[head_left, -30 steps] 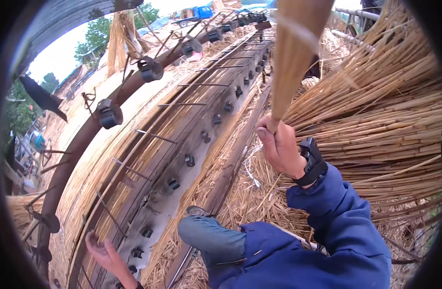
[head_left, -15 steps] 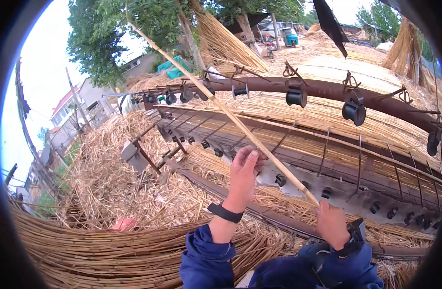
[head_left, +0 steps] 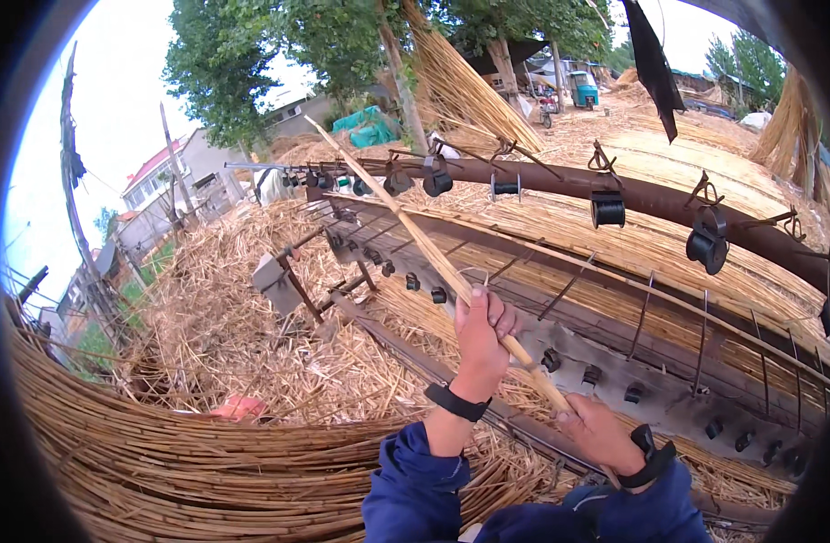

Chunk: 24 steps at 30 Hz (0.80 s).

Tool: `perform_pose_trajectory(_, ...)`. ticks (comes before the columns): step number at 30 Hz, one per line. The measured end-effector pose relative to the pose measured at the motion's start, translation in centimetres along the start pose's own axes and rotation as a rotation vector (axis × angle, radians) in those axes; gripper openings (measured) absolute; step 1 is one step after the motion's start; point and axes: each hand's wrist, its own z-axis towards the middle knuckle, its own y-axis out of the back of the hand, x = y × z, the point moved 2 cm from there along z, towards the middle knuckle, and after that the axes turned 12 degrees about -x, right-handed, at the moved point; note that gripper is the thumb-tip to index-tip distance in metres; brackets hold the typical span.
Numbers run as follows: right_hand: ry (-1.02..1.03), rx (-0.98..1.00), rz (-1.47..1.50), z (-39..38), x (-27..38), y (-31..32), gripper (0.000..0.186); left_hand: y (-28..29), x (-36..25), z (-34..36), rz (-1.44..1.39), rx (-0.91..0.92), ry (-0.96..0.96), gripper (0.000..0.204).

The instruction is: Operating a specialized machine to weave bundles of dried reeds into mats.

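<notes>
Stacked reeds [head_left: 189, 471] fill the lower left of the frame. A brown beam [head_left: 654, 190] crosses the upper right. A pale reed stalk [head_left: 406, 223] slants from upper centre to lower centre. Both hands hold it: left hand [head_left: 483, 344] curled around mid-length, right hand [head_left: 600, 436] closed lower down. A black spool [head_left: 607, 210] hangs at the beam.

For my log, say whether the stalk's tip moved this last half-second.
Yes, down: the stalk's tip dropped from above the teal tarp to its level.
</notes>
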Motion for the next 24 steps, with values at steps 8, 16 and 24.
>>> perform_pose_trajectory(8,-0.520,0.208,0.234,-10.1,-3.0,3.5,0.014,1.1,-2.4,-2.1,-0.039,0.067,-0.068,0.016)
perform_pose_trajectory(16,-0.083,-0.282,-0.945,-18.9,-3.1,10.0,0.020,4.8,2.9,-1.1,-0.003,-0.207,0.236,0.017)
perform_pose_trajectory(24,-0.350,-0.397,-1.374,-33.8,-4.4,23.1,0.018,9.6,3.2,4.9,0.116,-0.373,0.221,0.028)
